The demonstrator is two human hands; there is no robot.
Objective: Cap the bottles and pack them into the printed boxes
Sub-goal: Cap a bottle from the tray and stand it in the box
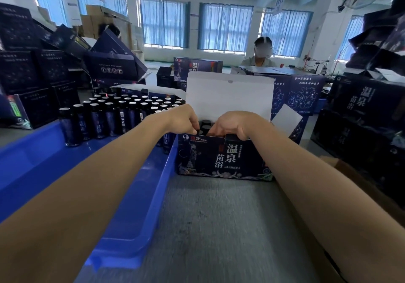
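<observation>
From the head view, my only camera, the printed box (219, 157) stands open on the grey table (219, 228), its white lid flap (230, 96) raised at the back. Both hands reach into its mouth. The left hand (184, 118) has its fingers curled down onto the capped bottles (206, 124) inside. Whether it actually grips one I cannot tell, because the fingertips are hidden behind the box wall. The right hand (230, 124) hooks over the front wall, thumb outside and fingers inside, so it seems to be pinching the cardboard to steady it.

To the left, the remaining bottles (122, 111) stand upright in rows in the blue tray (131, 195), touching one another. Their pale tops suggest that they have no caps yet.

I judge these bottles to be rigid, smooth and rather slippery, with some weight if they are filled. I would take each one round the body below the shoulder and keep it upright. The box is light, thin card that would buckle under pressure, so it is better held by a wall edge.
</observation>
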